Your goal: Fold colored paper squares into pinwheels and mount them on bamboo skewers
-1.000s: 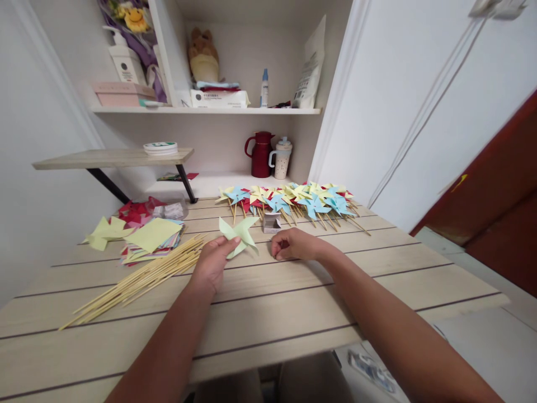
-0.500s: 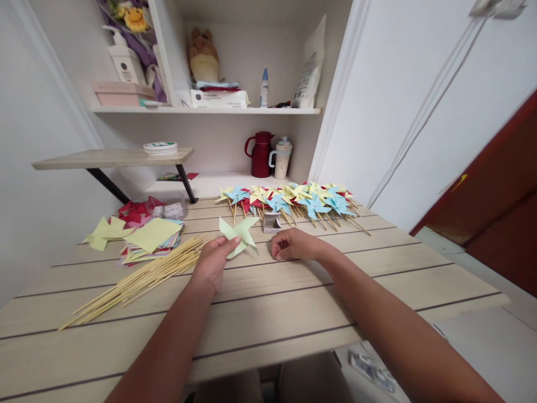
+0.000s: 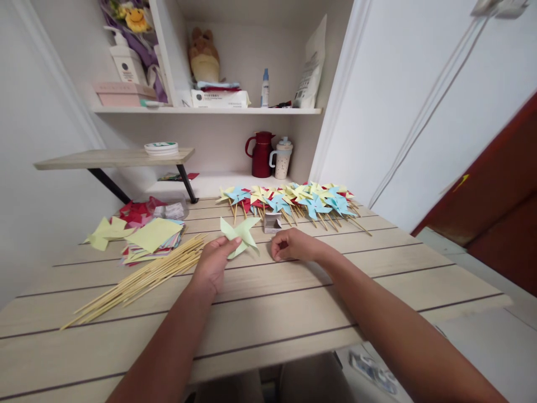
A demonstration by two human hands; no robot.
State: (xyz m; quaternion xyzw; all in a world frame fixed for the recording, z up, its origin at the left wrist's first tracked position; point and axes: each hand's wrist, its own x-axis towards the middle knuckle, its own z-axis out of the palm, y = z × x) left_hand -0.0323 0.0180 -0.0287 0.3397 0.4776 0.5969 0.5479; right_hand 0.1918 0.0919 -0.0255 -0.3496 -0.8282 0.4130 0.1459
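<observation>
A pale green paper pinwheel is pinched by one blade between the thumb and fingers of my left hand. No stick shows on it. To its right, my right hand rests low over the tabletop with thumb and fingertips pressed together; whatever they hold, if anything, is too small to make out. Just beyond that hand stands a small open box. Left of my left hand lies a bundle of thin wooden sticks.
Several finished pinwheels on sticks lie along the back of the slatted table. At the left are stacked paper squares, folded yellow paper and red pieces. A red jug and a cup stand behind.
</observation>
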